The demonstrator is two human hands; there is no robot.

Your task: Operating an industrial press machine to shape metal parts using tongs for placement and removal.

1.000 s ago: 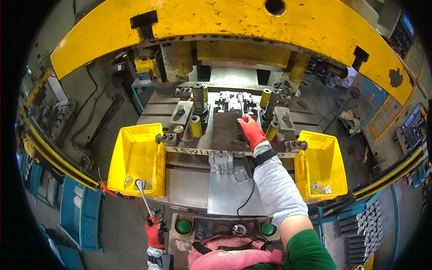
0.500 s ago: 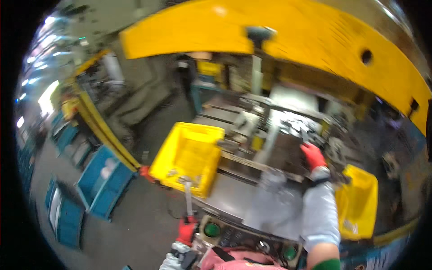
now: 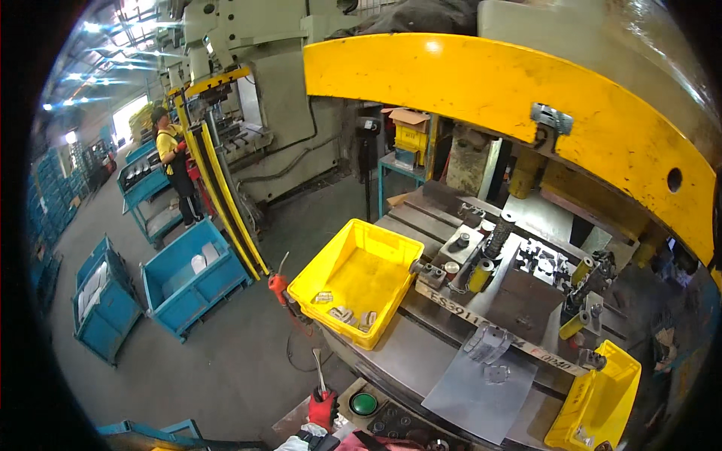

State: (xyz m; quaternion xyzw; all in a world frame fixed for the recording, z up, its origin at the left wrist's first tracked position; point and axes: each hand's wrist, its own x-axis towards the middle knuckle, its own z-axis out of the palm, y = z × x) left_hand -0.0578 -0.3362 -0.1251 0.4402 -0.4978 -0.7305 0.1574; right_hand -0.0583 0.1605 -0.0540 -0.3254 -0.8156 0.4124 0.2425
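My left hand [image 3: 323,411], in a red glove, is low in the picture, closed round a slim silver metal tool [image 3: 320,368] that points up and away. I cannot make out what kind of tool it is. Just right of this hand is a green push button [image 3: 364,404] on a control panel. My right hand is out of view. Beyond the panel, a press die [image 3: 526,297] sits on the machine bed, with cut metal shapes [image 3: 543,261] on it. A stack of small grey metal plates [image 3: 487,343] and a single plate [image 3: 496,373] lie near a grey sheet [image 3: 474,398].
A yellow bin [image 3: 361,263] with a few metal parts stands left of the die, another yellow bin [image 3: 602,398] to its right. A yellow beam [image 3: 481,75] spans above. Blue carts [image 3: 195,282] stand on the floor at left; a person [image 3: 177,165] stands farther back.
My right hand, earlier over the die, has gone out of view. My left hand and its tool sit lower, and the tool's tip is away from the yellow bin. The view has shifted.
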